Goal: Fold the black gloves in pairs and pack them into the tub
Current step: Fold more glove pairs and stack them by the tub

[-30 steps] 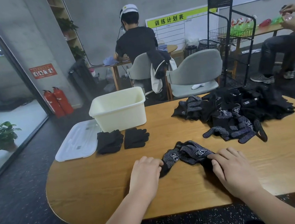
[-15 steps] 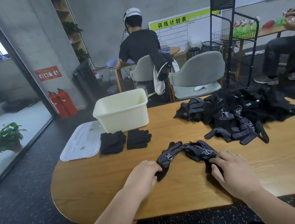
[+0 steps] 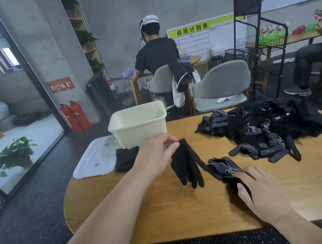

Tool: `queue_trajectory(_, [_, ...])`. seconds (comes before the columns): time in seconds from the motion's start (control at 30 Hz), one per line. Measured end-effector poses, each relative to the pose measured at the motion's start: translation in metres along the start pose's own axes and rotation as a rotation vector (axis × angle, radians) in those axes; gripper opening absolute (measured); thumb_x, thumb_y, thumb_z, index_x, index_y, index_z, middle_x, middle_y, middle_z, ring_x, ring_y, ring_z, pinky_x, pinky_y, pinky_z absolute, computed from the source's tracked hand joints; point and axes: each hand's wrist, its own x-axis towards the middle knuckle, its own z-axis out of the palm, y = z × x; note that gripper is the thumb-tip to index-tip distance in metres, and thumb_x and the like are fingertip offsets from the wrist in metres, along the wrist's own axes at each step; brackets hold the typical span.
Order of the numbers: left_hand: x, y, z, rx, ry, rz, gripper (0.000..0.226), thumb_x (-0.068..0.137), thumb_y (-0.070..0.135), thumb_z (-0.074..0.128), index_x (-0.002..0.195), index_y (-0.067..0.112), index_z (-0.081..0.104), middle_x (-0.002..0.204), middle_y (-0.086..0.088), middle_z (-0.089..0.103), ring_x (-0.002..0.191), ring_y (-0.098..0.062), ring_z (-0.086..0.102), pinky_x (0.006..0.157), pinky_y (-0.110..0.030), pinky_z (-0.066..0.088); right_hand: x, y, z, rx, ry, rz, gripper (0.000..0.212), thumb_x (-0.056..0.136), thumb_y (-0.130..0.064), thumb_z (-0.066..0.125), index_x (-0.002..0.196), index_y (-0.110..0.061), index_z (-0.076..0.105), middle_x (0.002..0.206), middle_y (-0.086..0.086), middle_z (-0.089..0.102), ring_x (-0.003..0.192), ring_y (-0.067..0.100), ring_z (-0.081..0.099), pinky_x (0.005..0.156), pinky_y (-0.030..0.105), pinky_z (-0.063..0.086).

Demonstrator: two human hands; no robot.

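While pinning the dotted glove [image 3: 223, 168] under a flat right hand [image 3: 265, 196], just lifted its mate [image 3: 186, 163] off the surface [image 3: 190, 217], pinched in left hand [image 3: 156, 153] fingers; likely realigning to fold.

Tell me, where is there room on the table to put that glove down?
Bare wood lies along the near edge of the table, between the left hand holding the black glove and the right hand. More lies right of that hand, below the glove pile. It's crowded by the tub, lid and folded gloves.
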Motion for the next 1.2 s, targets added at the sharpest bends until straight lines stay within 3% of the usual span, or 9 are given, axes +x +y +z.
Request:
queue_trajectory(0.2, [0.033, 0.007, -0.021, 0.052, -0.135, -0.011, 0.007, 0.102, 0.034, 0.070, 0.095, 0.035, 0.070, 0.093, 0.019, 0.068, 0.089, 0.000, 0.062, 0.080, -0.022, 0.048, 0.000, 0.000, 0.001, 0.008, 0.002, 0.009, 0.040, 0.100, -0.044, 0.040, 0.123, -0.025, 0.068, 0.110, -0.013, 0.052, 0.099, 0.013, 0.050, 0.081, 0.034, 0.049])
queue_trajectory(0.33, [0.039, 0.008, -0.017, 0.167, -0.006, 0.016, 0.005, 0.105, 0.035, 0.065, 0.102, 0.032, 0.069, 0.094, 0.017, 0.064, 0.092, -0.008, 0.061, 0.082, -0.029, 0.051, 0.001, 0.001, 0.004, 0.020, -0.016, 0.010, 0.040, 0.099, -0.045, 0.042, 0.119, -0.026, 0.071, 0.109, -0.014, 0.054, 0.100, 0.013, 0.052, 0.083, 0.035, 0.050])
queue_trajectory(0.43, [0.033, 0.007, -0.008, 0.236, 0.161, 0.211, 0.007, 0.106, 0.028, 0.061, 0.104, 0.024, 0.066, 0.101, 0.011, 0.059, 0.097, -0.014, 0.054, 0.084, -0.031, 0.045, 0.001, 0.002, 0.002, 0.026, -0.039, 0.016, 0.032, 0.098, -0.041, 0.051, 0.118, -0.027, 0.072, 0.108, -0.015, 0.055, 0.099, 0.012, 0.051, 0.082, 0.034, 0.050])
queue_trajectory(0.5, [0.014, 0.003, 0.009, 0.262, 0.074, 0.304, 0.007, 0.107, 0.027, 0.058, 0.108, 0.021, 0.062, 0.108, 0.009, 0.056, 0.098, -0.012, 0.053, 0.084, -0.029, 0.044, 0.001, 0.000, 0.000, 0.040, -0.051, 0.025, 0.028, 0.095, -0.038, 0.058, 0.117, -0.027, 0.072, 0.107, -0.016, 0.055, 0.097, 0.011, 0.052, 0.081, 0.033, 0.050])
queue_trajectory(0.67, [-0.057, -0.038, 0.086, 0.396, -0.373, 0.099, 0.015, 0.110, 0.037, 0.048, 0.120, 0.028, 0.055, 0.126, 0.010, 0.055, 0.108, -0.012, 0.057, 0.096, -0.033, 0.051, 0.001, -0.003, -0.008, 0.077, -0.096, -0.015, 0.031, 0.092, -0.044, 0.055, 0.115, -0.032, 0.071, 0.105, -0.021, 0.062, 0.096, 0.006, 0.055, 0.080, 0.030, 0.052])
queue_trajectory(0.83, [-0.080, -0.051, 0.120, 0.399, -0.252, 0.058, 0.048, 0.113, 0.048, 0.033, 0.154, 0.027, 0.045, 0.146, 0.008, 0.047, 0.138, -0.014, 0.039, 0.120, -0.032, 0.030, 0.002, -0.006, -0.013, 0.107, -0.160, -0.104, 0.028, 0.090, -0.047, 0.059, 0.113, -0.033, 0.069, 0.109, -0.024, 0.062, 0.101, 0.004, 0.053, 0.089, 0.031, 0.053])
queue_trajectory(1.0, [-0.092, -0.060, 0.134, 0.323, -0.278, 0.018, 0.055, 0.110, 0.055, 0.027, 0.159, 0.031, 0.037, 0.161, 0.010, 0.027, 0.155, -0.011, 0.017, 0.129, -0.034, 0.022, 0.004, -0.002, -0.007, 0.143, -0.134, -0.134, 0.016, 0.090, -0.027, 0.075, 0.105, -0.032, 0.076, 0.109, -0.025, 0.062, 0.100, 0.004, 0.056, 0.086, 0.032, 0.056])
queue_trajectory(1.1, [-0.094, -0.063, 0.136, 0.306, -0.241, 0.002, 0.055, 0.111, 0.054, 0.025, 0.161, 0.033, 0.034, 0.167, 0.012, 0.022, 0.158, -0.009, 0.012, 0.130, -0.033, 0.017, 0.009, -0.011, -0.014, 0.133, -0.132, -0.203, 0.014, 0.094, -0.026, 0.072, 0.107, -0.030, 0.075, 0.106, -0.021, 0.065, 0.097, 0.005, 0.059, 0.084, 0.032, 0.058])
queue_trajectory(1.2, [-0.093, -0.062, 0.135, 0.290, -0.214, -0.004, 0.052, 0.112, 0.050, 0.025, 0.160, 0.034, 0.038, 0.167, 0.014, 0.021, 0.157, -0.008, 0.013, 0.130, -0.032, 0.018, 0.035, -0.031, -0.048, 0.251, -0.096, -0.071, 0.012, 0.097, -0.026, 0.068, 0.108, -0.027, 0.074, 0.102, -0.018, 0.069, 0.091, -0.001, 0.062, 0.081, 0.009, 0.050])
